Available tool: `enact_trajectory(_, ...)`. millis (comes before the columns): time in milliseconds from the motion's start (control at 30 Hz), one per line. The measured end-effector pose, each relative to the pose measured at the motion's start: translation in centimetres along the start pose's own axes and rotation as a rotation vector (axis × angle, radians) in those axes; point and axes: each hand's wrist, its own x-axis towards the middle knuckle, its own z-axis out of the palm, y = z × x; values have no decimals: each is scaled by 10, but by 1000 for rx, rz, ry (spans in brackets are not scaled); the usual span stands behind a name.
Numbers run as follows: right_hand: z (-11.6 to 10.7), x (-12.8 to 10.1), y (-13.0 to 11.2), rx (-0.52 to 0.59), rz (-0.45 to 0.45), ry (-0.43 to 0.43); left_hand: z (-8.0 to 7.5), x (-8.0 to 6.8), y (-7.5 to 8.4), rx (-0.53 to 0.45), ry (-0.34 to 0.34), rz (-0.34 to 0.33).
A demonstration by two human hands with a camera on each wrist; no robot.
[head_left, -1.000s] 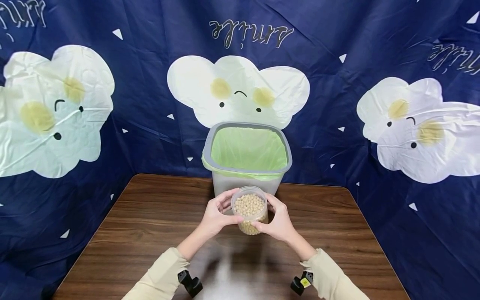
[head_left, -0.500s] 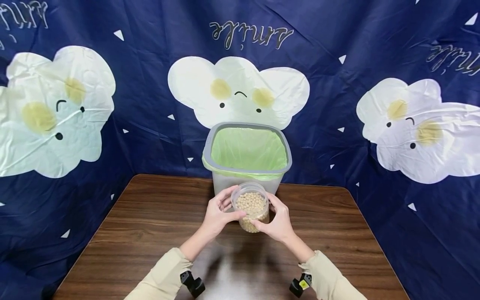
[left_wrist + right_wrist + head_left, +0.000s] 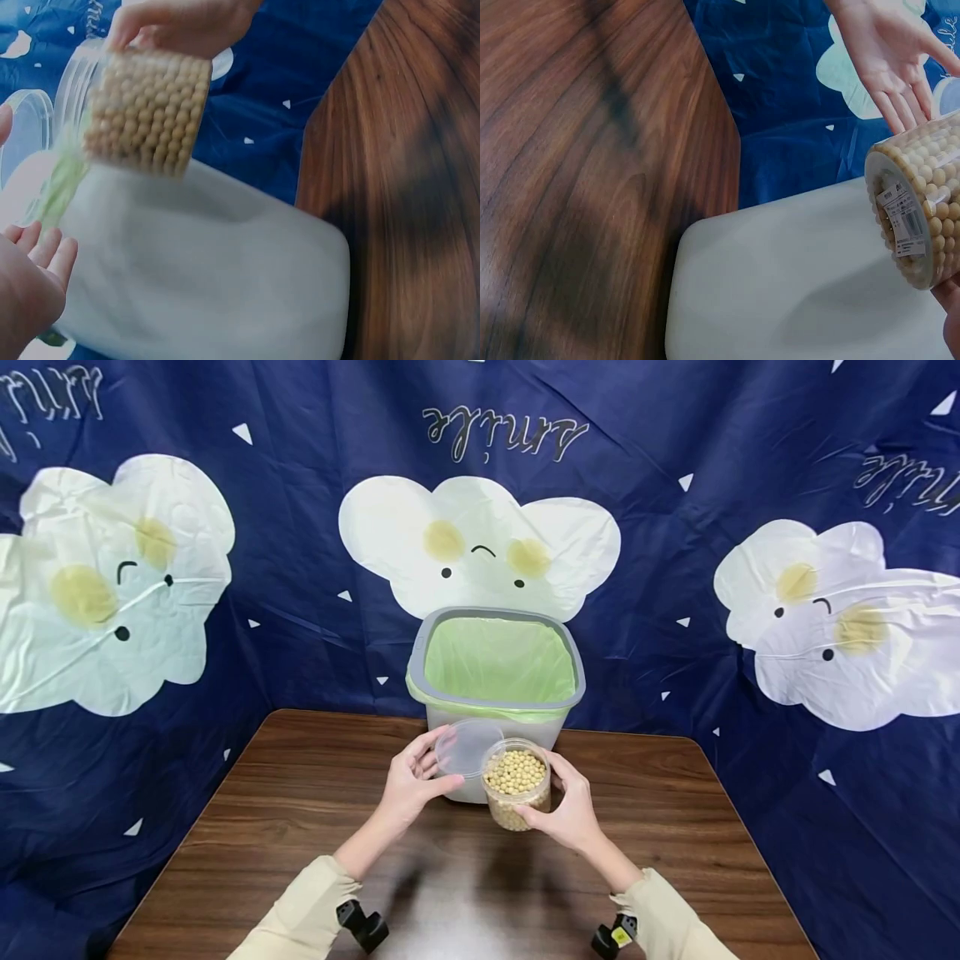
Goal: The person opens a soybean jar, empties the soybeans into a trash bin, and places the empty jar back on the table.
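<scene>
A clear plastic jar [image 3: 517,817] full of small round beige balls [image 3: 514,772] is held up over the table in my right hand [image 3: 573,806], thumb in front and fingers round the far side. Its mouth is uncovered. Just left of the rim, my left hand [image 3: 407,783] pinches a translucent round lid [image 3: 469,747] between thumb and fingers, tilted and apart from the jar or barely overlapping its edge. The left wrist view shows the balls packed through the jar's side [image 3: 146,112]. A barcode label [image 3: 904,221] is on the jar's base in the right wrist view.
Behind the jar stands a grey bin [image 3: 495,727] with a green liner [image 3: 498,658] on the dark wooden table [image 3: 315,802]. Blue fabric [image 3: 300,485] with white clouds hangs behind and along both sides.
The lid has come off the jar: my left hand has moved left with it. My right hand has shifted slightly right and down with the jar.
</scene>
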Motion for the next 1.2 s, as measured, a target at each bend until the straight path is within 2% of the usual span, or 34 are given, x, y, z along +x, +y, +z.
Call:
enact_trajectory(300, -11, -5, 5, -60, -30, 24, -28, -9, -5, 33, 22, 56)
enact_trajectory(600, -19, -11, 6, -80, 33, 13, -58, -25, -16, 83, 79, 55)
enact_trajectory(767, -23, -15, 9, -92, 13, 36, -75, -32, -23, 144, 135, -14)
enact_trajectory(900, -24, -17, 11, -100, -19, 49, -90, -36, -32, 261, 168, -83)
enact_trajectory(1067, -28, -20, 10, -131, -32, 63, -108, -41, -49, 407, 183, -181)
enact_trajectory(1200, -29, -25, 12, -109, -12, 57, -122, -46, -64, 488, 174, -240)
